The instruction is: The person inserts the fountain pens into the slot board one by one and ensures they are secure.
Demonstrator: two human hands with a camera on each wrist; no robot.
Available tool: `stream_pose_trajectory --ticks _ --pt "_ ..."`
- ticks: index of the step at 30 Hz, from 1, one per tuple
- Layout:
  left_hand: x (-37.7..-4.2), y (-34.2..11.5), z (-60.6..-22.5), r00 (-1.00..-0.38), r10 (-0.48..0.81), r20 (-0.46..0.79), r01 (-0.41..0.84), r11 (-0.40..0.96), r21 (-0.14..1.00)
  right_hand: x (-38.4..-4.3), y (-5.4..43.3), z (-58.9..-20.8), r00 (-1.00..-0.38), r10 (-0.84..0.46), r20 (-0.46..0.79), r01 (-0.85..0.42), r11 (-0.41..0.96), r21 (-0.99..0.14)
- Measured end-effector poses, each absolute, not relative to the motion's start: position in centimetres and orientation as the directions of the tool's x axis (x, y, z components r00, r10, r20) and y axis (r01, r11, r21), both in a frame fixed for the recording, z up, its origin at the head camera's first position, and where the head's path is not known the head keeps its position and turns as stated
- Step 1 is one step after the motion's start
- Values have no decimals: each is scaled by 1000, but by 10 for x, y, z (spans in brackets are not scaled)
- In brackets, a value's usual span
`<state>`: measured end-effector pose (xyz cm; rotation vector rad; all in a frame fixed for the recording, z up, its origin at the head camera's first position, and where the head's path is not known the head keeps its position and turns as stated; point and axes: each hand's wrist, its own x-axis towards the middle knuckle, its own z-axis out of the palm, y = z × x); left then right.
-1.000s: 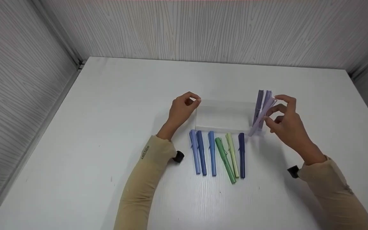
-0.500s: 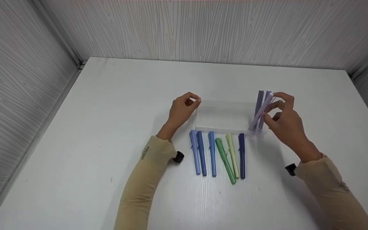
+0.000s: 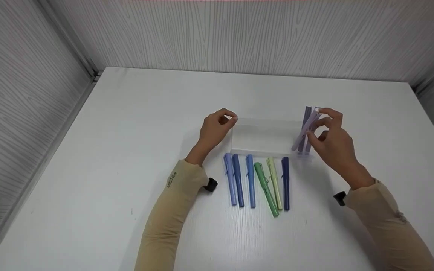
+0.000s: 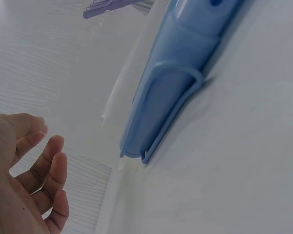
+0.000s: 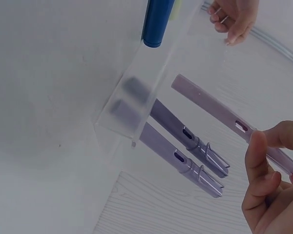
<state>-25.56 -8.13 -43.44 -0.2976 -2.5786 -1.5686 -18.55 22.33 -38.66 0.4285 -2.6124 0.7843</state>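
Note:
My right hand (image 3: 335,145) pinches a pale lilac pen (image 5: 207,101) by its clip end, thumb and index finger round it. Its free end points into the clear plastic box (image 3: 269,154), left of two purple pens. The dark purple pen (image 5: 176,124) and lighter purple pen (image 5: 166,151) lean side by side inside the box's right end, clip ends sticking out above the rim. My left hand (image 3: 215,128) is at the back left corner of the box, thumb and index fingertips pinching its edge. In the left wrist view this hand (image 4: 31,175) has its other fingers curled.
In front of the box lie a periwinkle pen (image 3: 230,180), two blue pens (image 3: 250,180), a green pen (image 3: 266,188), a yellow-green pen (image 3: 274,184) and a navy pen (image 3: 285,184). A wood-grain panel (image 3: 239,37) stands behind the white table (image 3: 89,188).
My right hand has moved left with the lilac pen, whose lower end has passed from in front of the box's rim to inside it, left of the purple pens. The left hand stays still.

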Motion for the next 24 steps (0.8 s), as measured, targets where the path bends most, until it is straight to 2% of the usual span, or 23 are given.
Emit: stream_pose_trajectory --ticks 11,24 --pt "-256 -81 -434 -977 114 182 214 433 875 -189 220 -389 -897 -191 400 -367 825 -430" --pt "-256 -81 -434 -980 103 168 196 430 882 -197 218 -393 -867 -247 433 -422 826 -374"
